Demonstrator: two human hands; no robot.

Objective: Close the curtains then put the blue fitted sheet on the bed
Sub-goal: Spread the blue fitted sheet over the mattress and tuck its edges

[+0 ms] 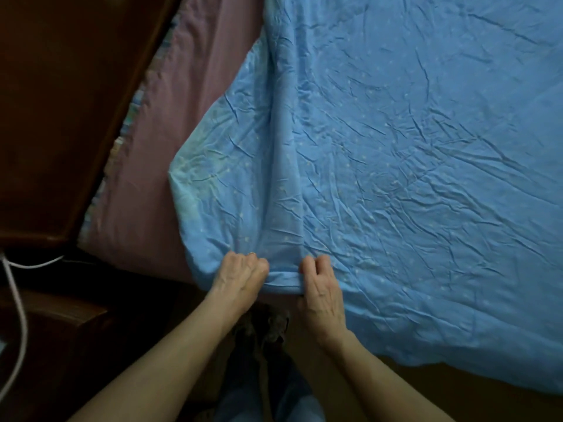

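The blue fitted sheet (380, 153), wrinkled and dotted with small pale spots, lies spread over most of the bed. Its left part is folded back, leaving a strip of mauve mattress cover (170, 153) bare. At the near edge of the bed my left hand (240, 277) grips the sheet's hem with curled fingers. My right hand (320, 284) grips the same hem a short way to the right. A taut band of fabric runs between the two hands. No curtains are in view.
A dark wooden headboard (67, 111) runs along the left of the bed. A white cable (15, 303) hangs over dark wooden furniture at the lower left. My legs and feet (265, 330) stand on the floor at the bed's edge.
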